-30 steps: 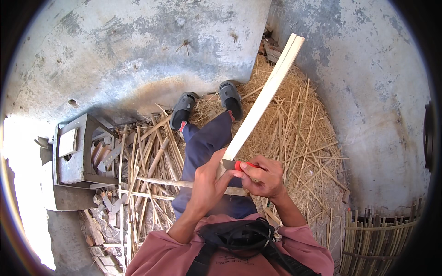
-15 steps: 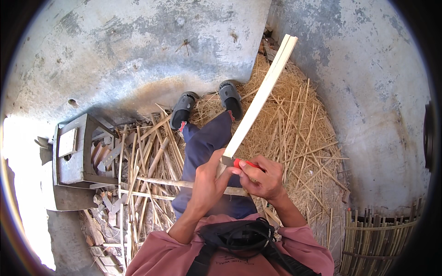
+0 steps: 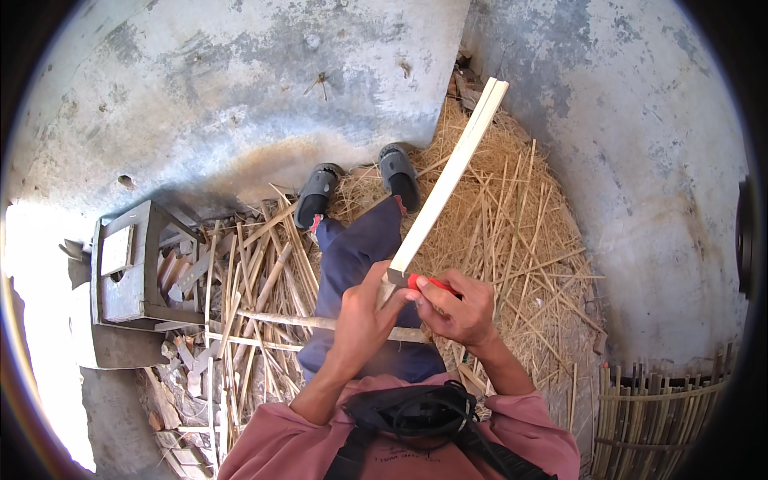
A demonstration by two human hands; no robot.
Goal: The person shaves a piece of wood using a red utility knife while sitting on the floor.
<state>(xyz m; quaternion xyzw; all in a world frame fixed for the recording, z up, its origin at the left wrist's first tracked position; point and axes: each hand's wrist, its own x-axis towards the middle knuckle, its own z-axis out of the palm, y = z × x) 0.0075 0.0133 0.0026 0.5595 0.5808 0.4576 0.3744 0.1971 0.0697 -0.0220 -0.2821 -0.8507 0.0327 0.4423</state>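
A long pale bamboo strip (image 3: 448, 182), with a groove or split along its length, slants up and away to the right from my hands. Around its near end my left hand (image 3: 362, 316) is closed, thumb and fingers pinching it. My right hand (image 3: 464, 310) grips the red handle of a knife (image 3: 424, 282). The short dark blade lies across the strip, right at my left fingertips. Both thumbs sit close together by the blade. My left palm hides the strip's lower end.
A bamboo pole (image 3: 320, 322) lies crosswise at my legs. Split bamboo sticks (image 3: 264, 272) and shavings (image 3: 512, 216) cover the floor. A wooden box frame (image 3: 148, 260) stands left, a woven bamboo basket (image 3: 656, 416) at the lower right. Grey walls (image 3: 240, 88) rise ahead and right.
The bamboo strip has slid a little toward me, its far end now lower in view. My hands and the knife stay almost in the same place.
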